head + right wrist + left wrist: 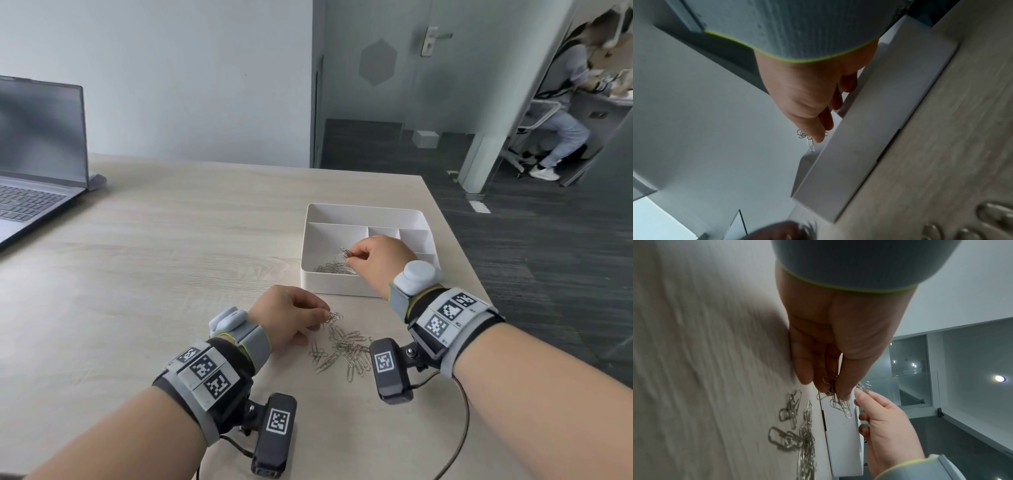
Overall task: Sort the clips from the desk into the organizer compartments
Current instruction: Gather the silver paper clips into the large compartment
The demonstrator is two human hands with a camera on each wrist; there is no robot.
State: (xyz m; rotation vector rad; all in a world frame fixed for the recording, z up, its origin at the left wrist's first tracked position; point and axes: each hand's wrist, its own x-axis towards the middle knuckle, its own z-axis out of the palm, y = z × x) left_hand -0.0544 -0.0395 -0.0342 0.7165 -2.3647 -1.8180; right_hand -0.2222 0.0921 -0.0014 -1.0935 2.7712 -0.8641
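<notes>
A heap of silver paper clips [346,349] lies on the desk in front of the white organizer [310,240]. My left hand [291,317] pinches a small bunch of clips [835,395] at the heap's far left edge, lifting them just off the wood. My right hand [376,255] is over the organizer's large near-left compartment, pinching a few clips [345,253] above a pile of clips [334,268] that lies inside it. In the right wrist view those clips [806,138] dangle from my fingertips beside the organizer wall [869,146].
An open grey laptop [37,150] sits at the desk's far left. The organizer's smaller compartments [383,231] are behind my right hand. The desk's right edge [455,233] runs close past the organizer. A seated person [561,102] is far off at the right.
</notes>
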